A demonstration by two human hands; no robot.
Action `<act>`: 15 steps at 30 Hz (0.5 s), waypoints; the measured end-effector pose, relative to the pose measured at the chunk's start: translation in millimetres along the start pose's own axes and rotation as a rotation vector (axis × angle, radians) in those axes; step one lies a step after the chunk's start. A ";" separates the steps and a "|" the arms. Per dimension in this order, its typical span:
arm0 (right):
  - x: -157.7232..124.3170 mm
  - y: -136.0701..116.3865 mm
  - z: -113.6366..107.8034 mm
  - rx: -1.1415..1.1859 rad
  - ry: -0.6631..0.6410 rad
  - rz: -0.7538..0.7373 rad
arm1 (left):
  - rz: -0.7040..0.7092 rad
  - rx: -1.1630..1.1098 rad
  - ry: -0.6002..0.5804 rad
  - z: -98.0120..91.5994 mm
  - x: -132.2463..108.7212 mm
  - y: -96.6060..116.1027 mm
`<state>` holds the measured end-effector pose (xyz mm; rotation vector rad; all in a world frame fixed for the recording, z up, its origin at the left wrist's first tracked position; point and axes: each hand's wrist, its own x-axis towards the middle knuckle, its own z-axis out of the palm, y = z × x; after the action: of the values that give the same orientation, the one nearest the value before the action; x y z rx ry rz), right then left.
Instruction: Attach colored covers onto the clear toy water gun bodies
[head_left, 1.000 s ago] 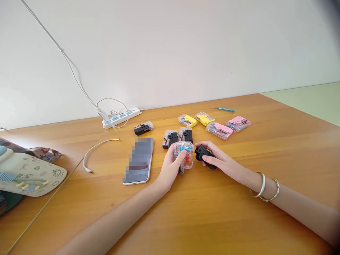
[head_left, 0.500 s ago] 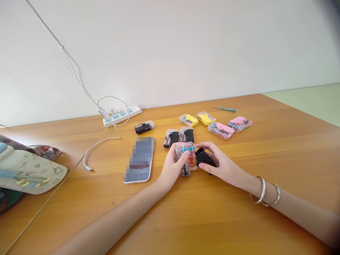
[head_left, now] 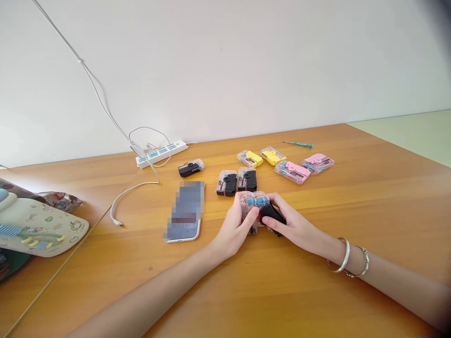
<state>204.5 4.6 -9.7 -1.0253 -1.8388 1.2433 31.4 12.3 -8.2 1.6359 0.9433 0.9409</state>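
Note:
My left hand is closed around a clear plastic toy gun body with blue inner parts and a bit of red near the thumb. A black plastic piece sits in my right hand, pinched by thumb and fingers. It presses against the right side of the clear body; how far they fit together is hidden. Just beyond my hands lie two folded black-and-clear toys. Farther right are two yellow-and-clear toys and two pink-and-clear toys.
On the left lie a phone and another black-and-clear toy. A white power strip with a trailing cable stands by the wall. A small screwdriver rests at the back. A patterned pale item occupies the left edge.
The clear toy body moved slightly right and met the black piece, which had a small gap beside it before. My right hand shifted slightly left. The red part is now mostly covered.

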 end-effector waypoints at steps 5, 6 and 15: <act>-1.0 -3.5 0.6 -0.013 -0.027 0.005 | -0.006 -0.009 0.003 0.1 -1.6 0.0; -1.1 -4.2 0.8 -0.008 -0.029 0.003 | -0.007 -0.018 0.001 0.1 -1.9 0.1; 0.5 -7.1 -4.7 0.090 -0.041 0.084 | -0.016 0.029 -0.079 -1.6 -2.5 -0.2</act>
<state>206.7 5.3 -1.5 -1.0442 -1.7692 1.3932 28.9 10.7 -8.5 1.6756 0.9183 0.8490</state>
